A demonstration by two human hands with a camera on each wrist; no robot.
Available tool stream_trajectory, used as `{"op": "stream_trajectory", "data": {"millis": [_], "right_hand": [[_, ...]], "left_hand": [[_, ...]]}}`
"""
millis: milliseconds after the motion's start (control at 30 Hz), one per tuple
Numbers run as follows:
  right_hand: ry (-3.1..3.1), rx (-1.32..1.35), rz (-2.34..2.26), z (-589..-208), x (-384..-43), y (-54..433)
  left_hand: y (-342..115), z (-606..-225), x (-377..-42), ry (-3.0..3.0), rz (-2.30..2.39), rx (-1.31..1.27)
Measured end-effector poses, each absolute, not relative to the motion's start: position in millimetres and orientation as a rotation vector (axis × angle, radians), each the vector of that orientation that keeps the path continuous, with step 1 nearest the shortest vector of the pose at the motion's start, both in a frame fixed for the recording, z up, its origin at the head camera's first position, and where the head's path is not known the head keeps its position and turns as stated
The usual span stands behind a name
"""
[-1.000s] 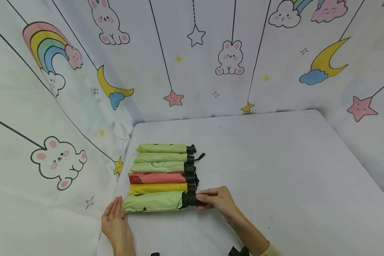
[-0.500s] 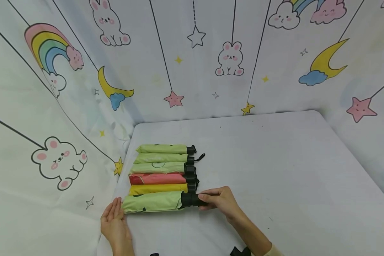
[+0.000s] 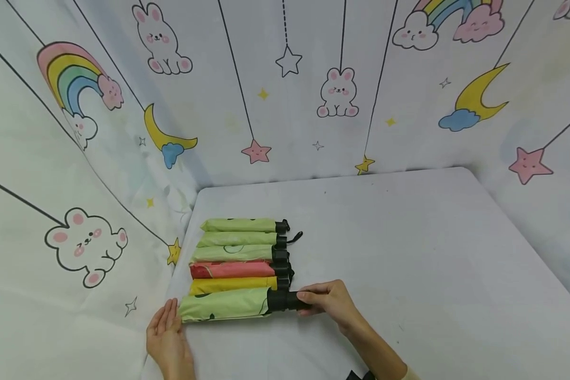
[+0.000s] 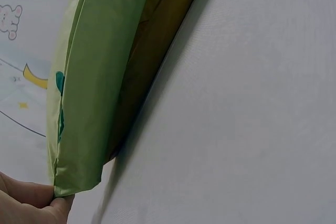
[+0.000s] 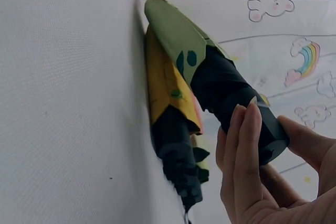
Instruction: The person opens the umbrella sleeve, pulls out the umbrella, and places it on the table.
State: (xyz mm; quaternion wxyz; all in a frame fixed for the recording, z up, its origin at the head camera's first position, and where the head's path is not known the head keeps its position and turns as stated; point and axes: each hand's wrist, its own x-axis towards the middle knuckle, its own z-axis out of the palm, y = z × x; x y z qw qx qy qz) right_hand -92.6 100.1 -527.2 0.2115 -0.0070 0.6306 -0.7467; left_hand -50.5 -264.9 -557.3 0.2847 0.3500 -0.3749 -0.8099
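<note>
A folded light-green umbrella (image 3: pixel 225 305) with a black handle end lies crosswise between my hands at the front of a row. My left hand (image 3: pixel 168 335) pinches its closed left tip, thumb against finger, as the left wrist view shows. Around the black handle (image 5: pixel 265 140) curl the fingers and thumb of my right hand (image 3: pixel 330 303). In the right wrist view this umbrella stands off the table, tilted above the yellow umbrella (image 3: pixel 233 285). Behind the yellow one lie a red umbrella (image 3: pixel 233 270) and several light-green umbrellas (image 3: pixel 237 239), handles all to the right.
White cloth covers the table (image 3: pixel 408 237). A printed curtain (image 3: pixel 290 116) with rabbits, stars and moons rises along its back and sides. Part of a black object (image 3: pixel 358 375) shows at the bottom edge, beside the right forearm. One thin strap (image 3: pixel 295 237) sticks out from the row.
My right hand has drawn slightly right with the front umbrella's handle, and more black shows there. My left hand stays at the tip. The head view has shifted a little.
</note>
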Motion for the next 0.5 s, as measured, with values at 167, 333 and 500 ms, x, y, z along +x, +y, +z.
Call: {"op": "stream_trajectory", "data": {"millis": [167,333,500], "right_hand": [[1.758,-0.019,-2.073,-527.8,-91.9,102.8],[1.759,-0.012,-2.071,-528.4,-92.1,105.3],[1.766,0.004,-2.063,-528.2,-91.6,108.2]], "left_hand": [[-264.0,-558.3,-47.8,-0.980,-2.173,0.891],[-263.2,-559.2,-47.9,-0.987,-2.174,0.878],[-263.2,-558.9,-49.2,-1.007,-2.162,0.893]]}}
